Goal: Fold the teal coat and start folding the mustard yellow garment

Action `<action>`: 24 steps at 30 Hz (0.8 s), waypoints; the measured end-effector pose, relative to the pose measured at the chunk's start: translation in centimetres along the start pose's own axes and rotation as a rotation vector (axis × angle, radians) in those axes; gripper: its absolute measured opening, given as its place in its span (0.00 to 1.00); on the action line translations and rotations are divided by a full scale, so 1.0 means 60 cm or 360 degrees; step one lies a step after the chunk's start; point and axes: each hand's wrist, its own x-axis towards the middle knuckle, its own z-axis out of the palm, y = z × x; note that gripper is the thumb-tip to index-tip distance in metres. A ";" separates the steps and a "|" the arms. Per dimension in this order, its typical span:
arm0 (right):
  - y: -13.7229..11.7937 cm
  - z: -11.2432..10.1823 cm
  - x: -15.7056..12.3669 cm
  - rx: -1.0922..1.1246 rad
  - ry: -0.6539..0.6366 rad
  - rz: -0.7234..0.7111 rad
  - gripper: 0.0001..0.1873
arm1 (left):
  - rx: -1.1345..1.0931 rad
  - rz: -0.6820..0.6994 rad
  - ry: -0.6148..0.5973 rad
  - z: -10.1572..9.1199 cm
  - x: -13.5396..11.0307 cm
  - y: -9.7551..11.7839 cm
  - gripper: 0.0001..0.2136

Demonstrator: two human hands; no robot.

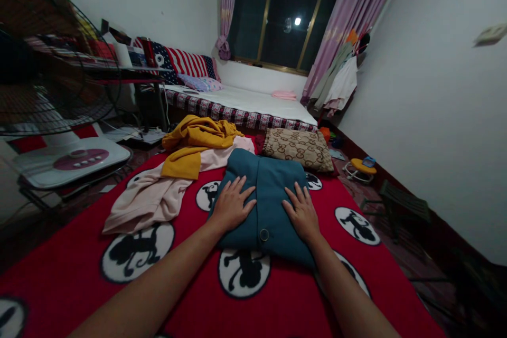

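A folded teal garment (266, 190) with a dark button lies on a red blanket (301, 296) printed with black-and-white round figures. My left hand (233, 204) rests flat on the garment's left half, fingers spread. On its right half my right hand (302, 213) presses down the same way, fingers stretched out. Neither hand holds anything.
A yellow garment (198, 140) and a pale pink one (152, 195) lie heaped to the left. A patterned brown pillow (298, 149) sits behind. A standing fan (59, 90) is at the far left, a bed (245, 103) at the back, a small stool (362, 167) at the right.
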 end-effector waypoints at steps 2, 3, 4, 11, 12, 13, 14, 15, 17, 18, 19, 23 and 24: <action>0.002 0.002 0.000 0.0008 0.0023 -0.0020 0.26 | -0.0083 0.0013 0.0015 -0.001 -0.001 -0.004 0.19; 0.003 0.003 0.000 0.0014 0.0032 -0.0027 0.25 | -0.0138 0.0023 0.0029 -0.001 -0.002 -0.006 0.18; 0.004 0.004 0.000 0.0022 0.0040 -0.0030 0.25 | -0.0202 0.0040 0.0047 -0.002 -0.003 -0.009 0.16; 0.009 0.003 0.000 0.0130 0.0030 -0.0038 0.26 | -0.0274 -0.0390 0.0453 -0.028 -0.013 -0.037 0.16; 0.009 0.003 0.000 0.0147 0.0029 -0.0033 0.26 | -0.0293 -0.0535 0.0410 -0.033 -0.014 -0.045 0.20; 0.010 0.002 0.000 0.0166 0.0029 -0.0029 0.26 | -0.0352 -0.0668 0.0333 -0.038 -0.015 -0.053 0.24; 0.010 0.001 0.000 0.0189 0.0028 -0.0025 0.26 | -0.0453 -0.0792 0.0237 -0.042 -0.015 -0.061 0.27; 0.010 0.000 0.000 0.0214 0.0029 -0.0021 0.26 | -0.0578 -0.0893 0.0134 -0.046 -0.015 -0.068 0.28; 0.011 0.000 -0.001 0.0270 0.0034 -0.0013 0.25 | -0.0827 -0.1006 -0.0053 -0.055 -0.014 -0.079 0.27; 0.012 0.000 -0.002 0.0297 0.0038 -0.0009 0.25 | -0.0929 -0.1015 -0.0137 -0.059 -0.014 -0.081 0.25; 0.013 0.000 -0.002 0.0321 0.0046 -0.0005 0.25 | -0.1010 -0.1006 -0.0211 -0.063 -0.014 -0.081 0.23; 0.015 0.002 -0.002 0.0385 0.0104 -0.0012 0.24 | -0.1131 -0.0915 -0.0291 -0.082 -0.012 -0.047 0.22; 0.016 0.002 -0.002 0.0392 0.0118 -0.0019 0.24 | -0.1094 -0.0872 -0.0266 -0.088 -0.012 -0.030 0.24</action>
